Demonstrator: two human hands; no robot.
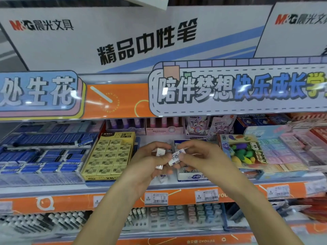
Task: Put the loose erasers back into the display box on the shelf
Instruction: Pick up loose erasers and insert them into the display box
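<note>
Both hands are raised in front of the middle shelf. My left hand (148, 161) cups white erasers (160, 152); one more shows at its lower fingers. Between the thumb and fingers of my right hand (200, 156) sits a white eraser with a blue-printed sleeve (177, 157), which also touches my left fingertips. Behind and below the hands is the white and blue display box (192, 175), mostly hidden by them. One loose white eraser (162, 178) lies on the shelf to the left of the box.
A yellow box of 2B erasers (108, 154) stands left of the display box, with blue erasers (44, 156) further left. A pack of coloured fruit erasers (246, 151) and pastel boxes are to the right. Price tags (156, 198) line the orange shelf edge; pens fill the lower shelf.
</note>
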